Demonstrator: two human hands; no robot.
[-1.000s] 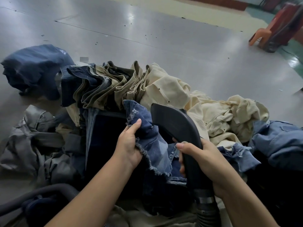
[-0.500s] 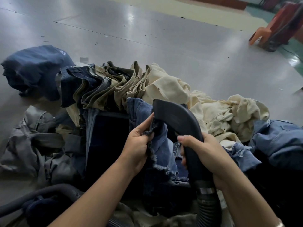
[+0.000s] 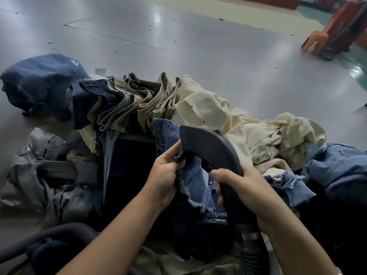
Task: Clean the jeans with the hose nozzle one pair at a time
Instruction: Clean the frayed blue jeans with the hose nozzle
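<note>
The left hand (image 3: 165,175) pinches the frayed edge of the blue jeans (image 3: 193,181) near the centre. The right hand (image 3: 244,187) wraps around the black hose nozzle (image 3: 210,149), whose curved head touches the denim. Both forearms reach forward from the near edge. The ribbed hose (image 3: 253,253) is cut off below. Farther away lies a pile of clothes (image 3: 198,108) on the grey floor (image 3: 178,36).

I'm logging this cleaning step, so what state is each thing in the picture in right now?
Left hand: pinches the frayed blue denim jeans.
Right hand: grips the curved black plastic hose nozzle.
Frayed blue denim jeans: bunched, held up against the nozzle.
Curved black plastic hose nozzle: raised, mouth at the denim.
Cream cotton garments: crumpled in a heap.
Khaki and navy trousers: folded, stacked in a row.
</note>
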